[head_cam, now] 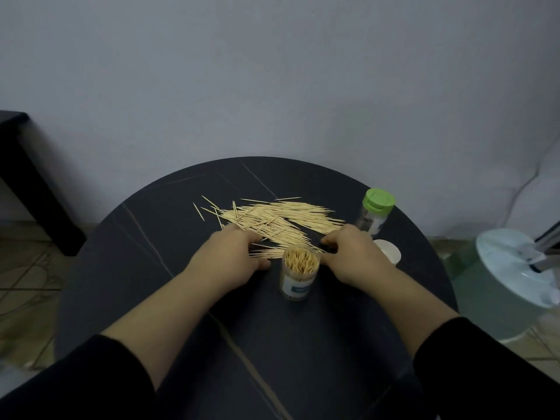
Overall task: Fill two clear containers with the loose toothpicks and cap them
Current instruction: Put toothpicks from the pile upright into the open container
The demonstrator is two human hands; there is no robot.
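A heap of loose toothpicks (272, 221) lies spread across the middle of a round black table (169, 268). In front of it stands an uncapped clear container (298, 275), packed with upright toothpicks. A second clear container with a green cap (375, 215) stands at the right. A white lid (389, 252) lies flat behind my right wrist. My left hand (235, 259) rests palm down on the heap's near left edge, fingers curled over some toothpicks. My right hand (353, 257) presses on the heap's near right end, fingers curled; what they hold is hidden.
A grey wall rises right behind the table. A dark bench (27, 177) stands at the far left on a tiled floor. A white fan base (515, 268) with a cable sits on the floor at the right.
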